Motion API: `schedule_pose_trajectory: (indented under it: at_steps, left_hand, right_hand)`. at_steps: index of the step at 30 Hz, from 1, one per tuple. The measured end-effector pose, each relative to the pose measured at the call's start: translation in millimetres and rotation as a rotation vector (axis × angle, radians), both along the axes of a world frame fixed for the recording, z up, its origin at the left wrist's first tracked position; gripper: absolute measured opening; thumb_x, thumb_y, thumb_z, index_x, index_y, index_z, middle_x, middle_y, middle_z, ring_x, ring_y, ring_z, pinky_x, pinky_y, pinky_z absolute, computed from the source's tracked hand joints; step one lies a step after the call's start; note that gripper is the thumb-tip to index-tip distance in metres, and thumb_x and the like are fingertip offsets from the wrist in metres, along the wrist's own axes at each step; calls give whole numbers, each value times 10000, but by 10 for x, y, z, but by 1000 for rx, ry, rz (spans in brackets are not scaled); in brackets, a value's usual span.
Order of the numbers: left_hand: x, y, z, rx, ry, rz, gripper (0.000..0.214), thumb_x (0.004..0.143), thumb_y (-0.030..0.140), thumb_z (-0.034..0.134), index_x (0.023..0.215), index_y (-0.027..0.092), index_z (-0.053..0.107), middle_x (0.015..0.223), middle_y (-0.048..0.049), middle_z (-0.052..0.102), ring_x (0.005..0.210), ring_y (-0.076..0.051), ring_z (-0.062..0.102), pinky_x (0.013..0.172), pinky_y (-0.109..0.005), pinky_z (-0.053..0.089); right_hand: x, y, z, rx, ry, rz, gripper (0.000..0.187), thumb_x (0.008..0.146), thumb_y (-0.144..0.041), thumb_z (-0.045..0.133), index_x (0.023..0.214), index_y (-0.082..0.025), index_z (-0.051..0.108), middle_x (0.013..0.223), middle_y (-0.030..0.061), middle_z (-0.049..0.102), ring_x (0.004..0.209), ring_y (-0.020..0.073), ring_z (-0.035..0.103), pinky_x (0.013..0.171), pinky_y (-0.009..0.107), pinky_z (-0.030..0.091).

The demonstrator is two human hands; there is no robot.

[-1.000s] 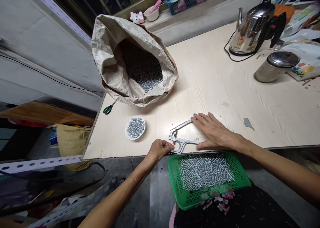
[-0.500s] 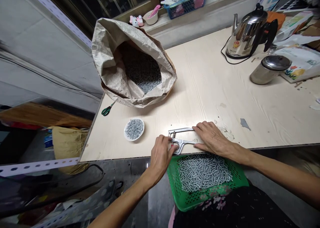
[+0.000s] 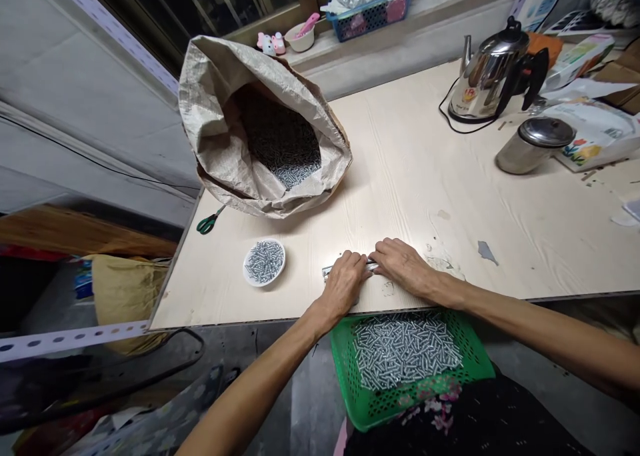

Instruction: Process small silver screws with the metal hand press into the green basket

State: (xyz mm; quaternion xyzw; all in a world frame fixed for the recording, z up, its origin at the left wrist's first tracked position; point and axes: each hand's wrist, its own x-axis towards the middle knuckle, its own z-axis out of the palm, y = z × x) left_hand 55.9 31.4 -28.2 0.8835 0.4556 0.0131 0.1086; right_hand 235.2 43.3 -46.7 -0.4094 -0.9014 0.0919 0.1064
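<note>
At the table's front edge lies a silver two-armed metal hand tool (image 3: 327, 271), mostly covered by my hands. My left hand (image 3: 345, 279) is wrapped over its middle, fingers closed. On the right, my right hand (image 3: 403, 269) pinches the ends of its arms, the fingertips close to the left hand's. The tool's spring and lower part are hidden. Just below the table edge, a green plastic basket (image 3: 363, 409) holds many small silver screw-like metal pieces (image 3: 407, 349). More such pieces fill a small white bowl (image 3: 249, 277) left of my hands.
Behind the bowl stands a large open woven sack (image 3: 210, 136) with metal pieces inside. Green-handled scissors (image 3: 207, 225) lie at the table's left edge. A steel kettle (image 3: 485, 76) and a lidded canister (image 3: 533, 146) stand at the back right of the table (image 3: 400, 156).
My left hand has moved up and right over the tool, covering its middle. The tool's arms, spread apart before, now appear drawn together. My right hand has shifted slightly left.
</note>
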Motion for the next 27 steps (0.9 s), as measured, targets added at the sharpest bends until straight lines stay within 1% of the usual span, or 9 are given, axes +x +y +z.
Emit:
schedule_pose_trajectory:
  at_steps: [4,7,11,12,14,17,19,24,27]
  left_hand:
    - [30,-1,-84,25,-10,76,262,959,320,381,858,167,568,851,-68,591,856,-216,513,777,-352,454]
    - [29,30,-98,21,-60,145,264,956,342,388,995,156,571,952,-97,603,937,-232,528,825,-389,462]
    - [-166,-2,22,110,-265,286,443,932,436,426,1284,168,444,1259,-154,508,1162,-263,472,928,-444,438]
    - [-253,-36,71,148,-304,358,431,932,435,425,1271,171,468,1250,-149,512,1159,-260,476,930,-434,435]
    - [-439,-127,164,185,-315,521,347,938,404,416,1118,162,586,1094,-122,577,1055,-246,521,888,-396,442]
    - [-650,-270,228,49,-234,673,318,907,387,471,802,149,654,817,-77,602,845,-213,549,756,-334,437]
    - [-686,-325,216,-99,-182,729,330,865,412,525,698,152,640,749,-63,604,771,-193,549,680,-304,408]
    - [-535,-229,164,-313,-52,844,342,748,484,626,623,166,618,721,-51,635,693,-174,550,576,-271,310]
    - [-504,-103,172,-436,3,786,282,727,417,651,603,167,619,629,-36,608,641,-168,545,565,-270,297]
  right_hand:
    - [-66,115,-19,-15,-19,39,215,935,-286,484,803,-164,602,812,56,583,784,188,495,701,323,357]
    - [-53,172,-13,-13,7,27,160,917,-294,515,946,-168,609,931,80,605,880,216,518,749,347,395]
    - [38,189,9,24,156,36,512,846,-376,614,1288,-174,452,1309,150,475,1182,287,418,901,439,398]
    - [61,178,14,23,184,43,527,844,-379,615,1301,-184,441,1322,147,463,1199,291,403,914,453,393]
    - [88,142,18,-6,209,54,429,860,-355,594,1250,-206,494,1241,120,519,1146,277,434,896,447,404]
    - [61,74,-18,-41,212,51,261,889,-317,558,1120,-200,586,1069,88,581,1012,239,479,839,399,416]
    - [12,37,-74,-18,216,34,207,910,-287,521,1067,-189,614,1006,82,589,961,225,481,816,377,408]
    - [-66,4,-212,69,207,29,193,931,-230,465,995,-186,641,893,69,594,875,209,465,760,342,382]
    - [-61,12,-241,108,190,40,182,931,-238,469,980,-193,639,870,60,593,852,206,464,746,336,371]
